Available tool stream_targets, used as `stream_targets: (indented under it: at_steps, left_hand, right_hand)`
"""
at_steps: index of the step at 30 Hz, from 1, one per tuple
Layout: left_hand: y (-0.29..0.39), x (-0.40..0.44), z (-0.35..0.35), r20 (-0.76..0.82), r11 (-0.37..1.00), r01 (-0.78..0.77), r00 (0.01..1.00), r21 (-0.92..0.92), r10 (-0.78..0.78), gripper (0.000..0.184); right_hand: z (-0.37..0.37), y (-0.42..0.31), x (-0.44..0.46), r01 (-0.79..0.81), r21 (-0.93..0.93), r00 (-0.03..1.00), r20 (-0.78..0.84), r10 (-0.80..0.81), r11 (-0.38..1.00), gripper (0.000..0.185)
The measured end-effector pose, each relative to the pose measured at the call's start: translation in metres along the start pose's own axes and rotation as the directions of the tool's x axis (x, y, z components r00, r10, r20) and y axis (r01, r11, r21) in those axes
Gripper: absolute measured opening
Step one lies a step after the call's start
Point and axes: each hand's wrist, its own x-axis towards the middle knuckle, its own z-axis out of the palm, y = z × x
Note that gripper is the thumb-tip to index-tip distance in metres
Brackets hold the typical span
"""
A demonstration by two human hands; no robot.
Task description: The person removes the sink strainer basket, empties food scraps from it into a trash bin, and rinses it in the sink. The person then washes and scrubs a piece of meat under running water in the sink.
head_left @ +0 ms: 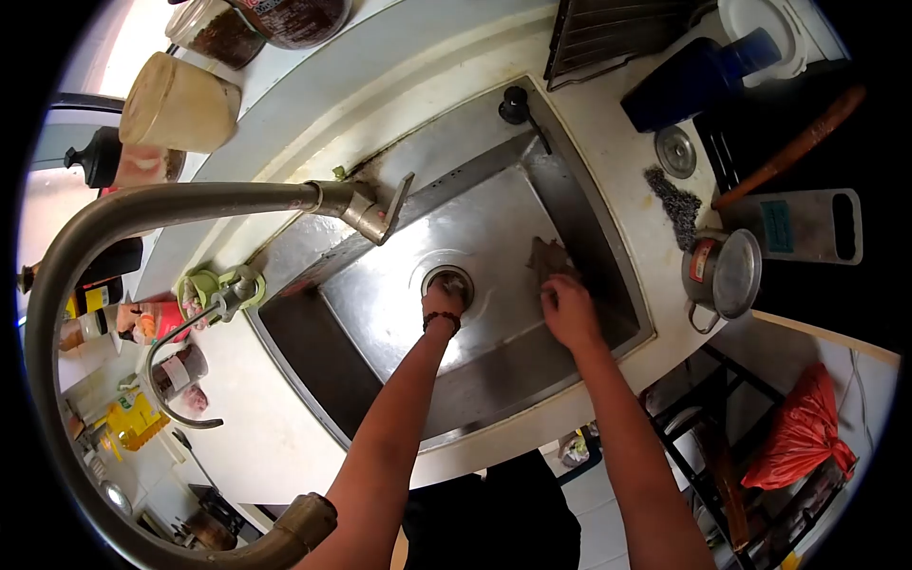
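Note:
My left hand [445, 296], with a dark beaded bracelet at the wrist, reaches down into the round drain [464, 275] of the stainless steel sink [446, 432]. Its fingers are inside the opening and mostly hidden, so their grip does not show. To the right, my right hand [570, 312] is closed at the lower end of a limp, brownish-grey piece like a rag [549, 255], which rests on the sink floor near the right wall. Wet shine covers the basin around the drain.
A tall curved faucet [190, 197] arches over the left side. On the right counter are a lidded metal pot [736, 274], a dark scouring pad [676, 204], a small metal lid [675, 152] and a blue jug [693, 81]. Jars [180, 103] line the ledge at upper left.

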Motion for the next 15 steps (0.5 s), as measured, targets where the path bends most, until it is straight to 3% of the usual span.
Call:
stream_targets:
  at_steps: [3, 10, 13, 15]
  left_hand:
    - [0.005, -0.001, 0.001, -0.039, 0.998, 0.041, 0.998, -0.05, -0.043, 0.032]
    - [-0.005, 0.005, 0.005, -0.067, 0.993, -0.01, 0.998, -0.116, 0.003, 0.031]
    - [-0.015, 0.011, 0.014, 0.024, 0.983, 0.052, 0.999, -0.175, -0.049, 0.03]
    - [-0.022, 0.017, 0.02, 0.076, 0.982, -0.012, 0.997, -0.191, 0.027, 0.029]
  right_hand:
    - [-0.003, -0.005, 0.002, -0.067, 0.024, 0.997, 0.048, 0.066, 0.997, 0.009]
    - [-0.001, -0.005, 0.002, -0.034, 0.008, 0.999, 0.027, 0.034, 0.999, 0.008]
    - [-0.001, -0.007, 0.001, -0.051, 0.012, 0.998, 0.043, 0.05, 0.999, 0.008]
    - [-0.001, -0.009, 0.001, -0.056, 0.011, 0.998, 0.033, 0.055, 0.998, 0.008]
